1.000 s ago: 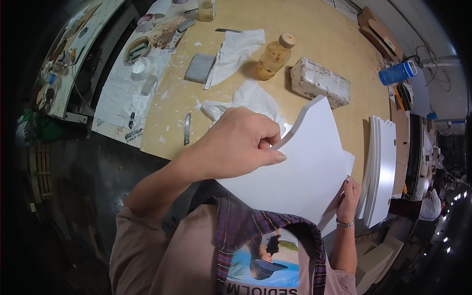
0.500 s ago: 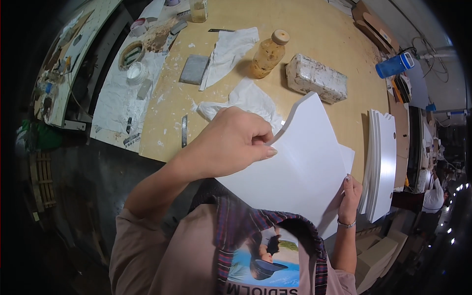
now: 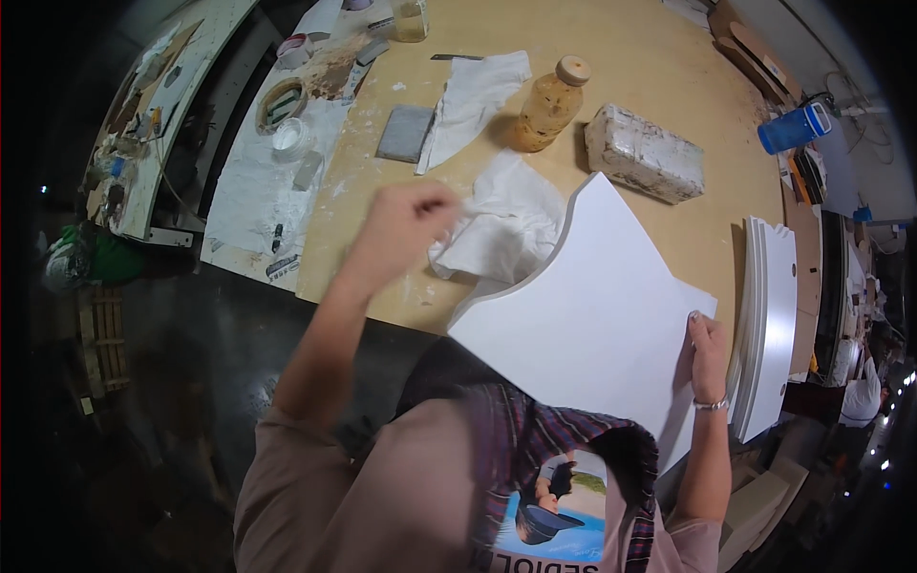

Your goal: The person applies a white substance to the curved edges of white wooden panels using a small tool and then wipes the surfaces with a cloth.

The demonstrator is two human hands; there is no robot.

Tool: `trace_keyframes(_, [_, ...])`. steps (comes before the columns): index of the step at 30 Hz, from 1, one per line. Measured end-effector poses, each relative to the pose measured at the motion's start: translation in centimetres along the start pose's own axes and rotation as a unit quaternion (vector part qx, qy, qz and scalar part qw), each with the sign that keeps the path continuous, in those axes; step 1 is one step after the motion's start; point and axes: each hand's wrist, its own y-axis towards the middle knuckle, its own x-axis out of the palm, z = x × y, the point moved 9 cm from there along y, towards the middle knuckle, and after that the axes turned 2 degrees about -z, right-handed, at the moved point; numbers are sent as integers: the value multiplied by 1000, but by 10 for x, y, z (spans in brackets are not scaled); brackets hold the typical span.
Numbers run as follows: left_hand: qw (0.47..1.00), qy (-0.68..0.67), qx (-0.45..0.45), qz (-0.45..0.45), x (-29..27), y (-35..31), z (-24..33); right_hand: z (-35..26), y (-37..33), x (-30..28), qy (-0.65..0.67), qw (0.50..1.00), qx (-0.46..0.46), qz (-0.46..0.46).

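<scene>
A white shaped panel (image 3: 583, 315) with a curved edge lies tilted at the table's near edge, over my lap. My right hand (image 3: 707, 353) grips its right edge, thumb on top. Another white panel (image 3: 700, 298) peeks out beneath it. My left hand (image 3: 403, 224) is raised off the panel, left of its curved edge. Its fingers are curled together and blurred; whatever they may hold cannot be made out. Beside that hand lies a crumpled white cloth (image 3: 506, 224), partly under the curved edge.
Behind the cloth stand a bottle of yellowish liquid (image 3: 551, 105) and a stained, wrapped block (image 3: 645, 155). A grey pad (image 3: 404, 134) touches a second white cloth (image 3: 478, 100). Stacked white panels (image 3: 764, 325) stand at right. A white tub (image 3: 290, 139) sits on the left side table.
My left hand has come off the panel's curved edge and moved left. The view has shifted slightly, while my right hand keeps its hold on the panel.
</scene>
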Motion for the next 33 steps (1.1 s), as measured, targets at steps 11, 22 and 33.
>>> trace_keyframes(11, [898,401,-106,148,-60,-11,-118,11,83,67,-261,960,3,-102])
trace_keyframes(22, [812,555,-62,170,-58,-29,-129,23,103,97,-309,945,-40,-104])
trace_keyframes(33, [898,297,325,-22,69,-6,-35,21,100,99,-328,939,-79,-59])
